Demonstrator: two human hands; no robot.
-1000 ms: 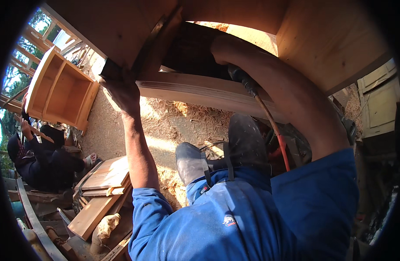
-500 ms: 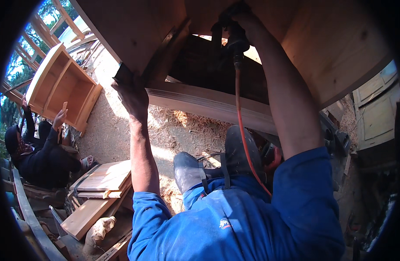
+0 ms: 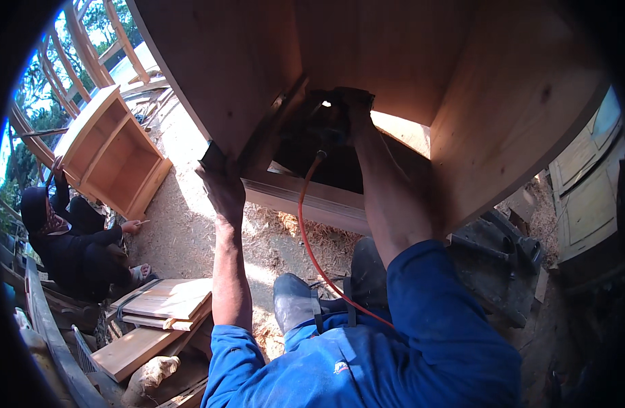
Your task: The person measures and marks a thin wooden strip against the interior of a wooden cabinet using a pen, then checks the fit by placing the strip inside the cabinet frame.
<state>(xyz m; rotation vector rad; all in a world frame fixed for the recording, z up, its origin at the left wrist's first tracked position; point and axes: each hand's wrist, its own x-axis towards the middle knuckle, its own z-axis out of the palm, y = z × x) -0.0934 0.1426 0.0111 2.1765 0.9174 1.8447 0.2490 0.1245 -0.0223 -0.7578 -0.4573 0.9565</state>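
My left hand (image 3: 220, 187) is closed on a dark piece (image 3: 214, 155) at the lower edge of the wooden cabinet's side panel (image 3: 196, 54); I cannot make out what it is. Deep inside the cabinet, my right hand (image 3: 360, 112) grips a dark air tool (image 3: 326, 129), partly lost in shadow, with an orange hose (image 3: 309, 245) hanging from it toward my waist. The tool is close to a slanted wooden strip (image 3: 285, 109) in the bottom opening, and a pale layered board (image 3: 305, 204) runs across below it. My right forearm lies close along the inner right panel.
At left, a person (image 3: 74, 251) in dark clothes squats by a small shelved cabinet (image 3: 118, 156). Stacked boards (image 3: 156, 306) and scrap wood lie lower left. A dark metal object (image 3: 489, 265) and old pale panels (image 3: 588, 197) are at right. Shavings cover the ground.
My right hand has swung the tool leftward, deeper toward the slanted strip, and the hose now curves left. My left hand stays on the edge piece. The co-worker's right hand has lowered.
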